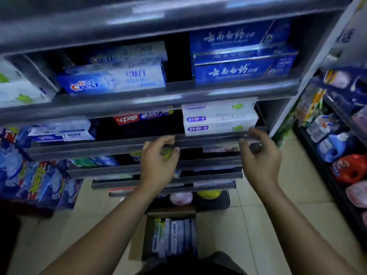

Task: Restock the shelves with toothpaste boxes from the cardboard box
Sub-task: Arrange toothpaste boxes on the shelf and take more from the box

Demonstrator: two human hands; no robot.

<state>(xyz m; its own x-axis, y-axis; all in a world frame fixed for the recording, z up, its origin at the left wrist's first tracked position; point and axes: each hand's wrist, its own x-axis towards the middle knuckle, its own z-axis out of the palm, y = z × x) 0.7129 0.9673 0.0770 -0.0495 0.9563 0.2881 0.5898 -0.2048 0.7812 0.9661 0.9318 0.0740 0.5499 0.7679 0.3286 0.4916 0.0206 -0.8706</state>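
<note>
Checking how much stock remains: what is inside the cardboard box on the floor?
The cardboard box holds toothpaste boxes standing on end in a row, mostly white and blue. Anything beneath them is covered, and blur hides their labels.

left hand (158, 159), right hand (260, 157) at shelf (111, 145) | cardboard box (170, 212) on floor (250, 225)

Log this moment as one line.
left hand empty | right hand empty, by white toothpaste boxes | cardboard box on floor, holds boxes
</note>
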